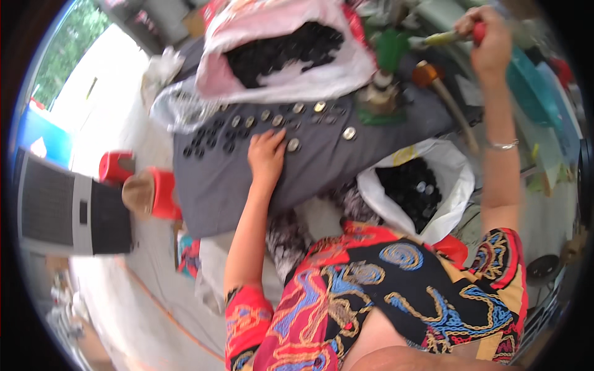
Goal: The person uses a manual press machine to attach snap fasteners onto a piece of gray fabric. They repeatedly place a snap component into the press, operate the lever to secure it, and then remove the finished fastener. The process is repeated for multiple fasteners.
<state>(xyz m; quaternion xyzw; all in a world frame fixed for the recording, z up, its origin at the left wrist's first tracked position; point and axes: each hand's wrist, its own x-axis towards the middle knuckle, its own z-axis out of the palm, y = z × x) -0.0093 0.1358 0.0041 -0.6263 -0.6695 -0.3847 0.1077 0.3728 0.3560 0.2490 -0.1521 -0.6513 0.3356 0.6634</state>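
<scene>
My left hand point(266, 159) lies on the grey cloth-covered table point(213, 188), fingers stretched out. Its fingertips are beside small round black pieces with shiny metal centres, one of which is a piece point(293, 145) just to the right. My right hand point(493, 52) is raised at the far right, closed around a red handle point(479, 33). A yellowish rod point(438, 39) extends left from that hand toward a green hand press point(390, 52); blur hides exactly how they join. Another metal-centred piece point(349, 133) sits in front of the press.
A large white sack point(278, 93) of black pieces stands at the table's back. A mallet point(427, 74) with a wooden handle lies right of the press. Near my lap is an open white bag point(455, 204) of black pieces. Red stools point(166, 195) and a grey box-shaped appliance point(49, 201) stand left.
</scene>
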